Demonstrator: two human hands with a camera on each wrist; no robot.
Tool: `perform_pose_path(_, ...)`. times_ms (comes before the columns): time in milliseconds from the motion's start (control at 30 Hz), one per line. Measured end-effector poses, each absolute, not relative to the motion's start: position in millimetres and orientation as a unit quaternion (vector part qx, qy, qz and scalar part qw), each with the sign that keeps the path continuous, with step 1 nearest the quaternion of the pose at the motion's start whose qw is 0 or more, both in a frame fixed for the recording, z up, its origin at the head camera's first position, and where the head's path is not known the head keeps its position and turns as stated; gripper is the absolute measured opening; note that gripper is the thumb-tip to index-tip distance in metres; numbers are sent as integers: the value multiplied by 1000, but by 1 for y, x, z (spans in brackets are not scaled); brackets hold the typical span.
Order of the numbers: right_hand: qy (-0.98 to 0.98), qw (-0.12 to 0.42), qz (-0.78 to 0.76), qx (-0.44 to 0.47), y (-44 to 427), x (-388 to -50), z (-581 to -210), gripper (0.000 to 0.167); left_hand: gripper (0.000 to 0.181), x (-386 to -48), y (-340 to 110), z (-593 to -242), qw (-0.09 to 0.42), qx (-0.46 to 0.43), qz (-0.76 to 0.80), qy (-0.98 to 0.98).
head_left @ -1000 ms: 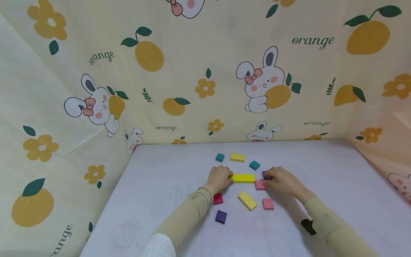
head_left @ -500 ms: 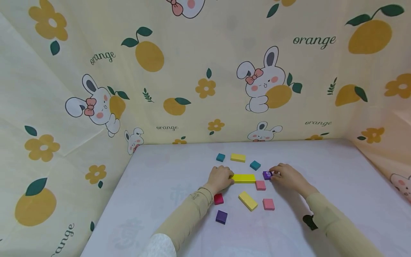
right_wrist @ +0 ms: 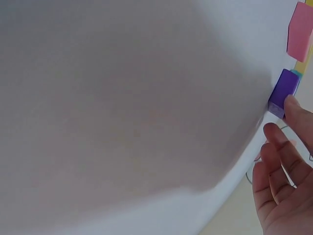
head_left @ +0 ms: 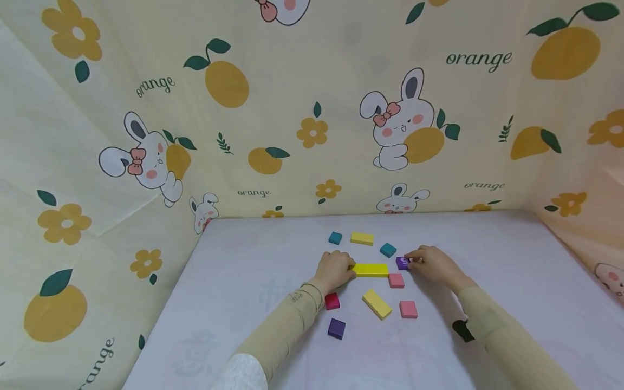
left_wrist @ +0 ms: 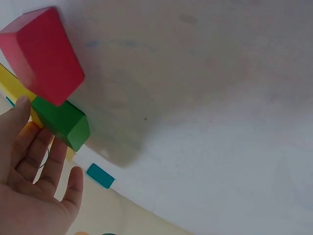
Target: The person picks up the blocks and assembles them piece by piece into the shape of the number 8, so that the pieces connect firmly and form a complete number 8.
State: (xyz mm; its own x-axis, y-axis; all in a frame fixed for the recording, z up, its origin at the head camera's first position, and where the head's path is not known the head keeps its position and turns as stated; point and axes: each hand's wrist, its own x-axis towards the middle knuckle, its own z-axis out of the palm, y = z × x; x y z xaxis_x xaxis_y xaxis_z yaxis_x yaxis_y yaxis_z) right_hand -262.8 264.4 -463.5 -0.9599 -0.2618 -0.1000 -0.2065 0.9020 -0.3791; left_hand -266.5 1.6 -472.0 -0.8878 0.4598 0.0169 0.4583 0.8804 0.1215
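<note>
In the head view my left hand [head_left: 335, 269] is at the left end of a long yellow block [head_left: 371, 270]. The left wrist view has its thumb and fingers pinching the yellow block [left_wrist: 35, 115], beside a green block [left_wrist: 62, 123] hidden in the head view. A red block [left_wrist: 46, 54] stands nearer that wrist; in the head view this red block [head_left: 332, 301] is by the left sleeve. My right hand [head_left: 436, 266] pinches a purple block [head_left: 402, 263] with a white mark on top, just beyond a pink block [head_left: 396, 280]. The right thumb lies on the purple block [right_wrist: 284, 90].
Two teal blocks [head_left: 388, 249] and a yellow block [head_left: 362, 239] lie farther back. Nearer are a tilted yellow block [head_left: 377, 304], a second pink block [head_left: 408, 309] and a dark purple block [head_left: 336, 329]. A patterned cloth [head_left: 312, 81] rises behind the white table [head_left: 244, 260].
My right hand has shifted its hold on the purple block, showing its marked top, then moved it slightly left and away from me. My left hand stays in place.
</note>
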Motion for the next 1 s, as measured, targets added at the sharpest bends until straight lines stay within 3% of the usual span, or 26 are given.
perform_pose_path(1000,965,107,-223,-92,237,-274,-464,31,29,-266,1,-471,7,236,70,969)
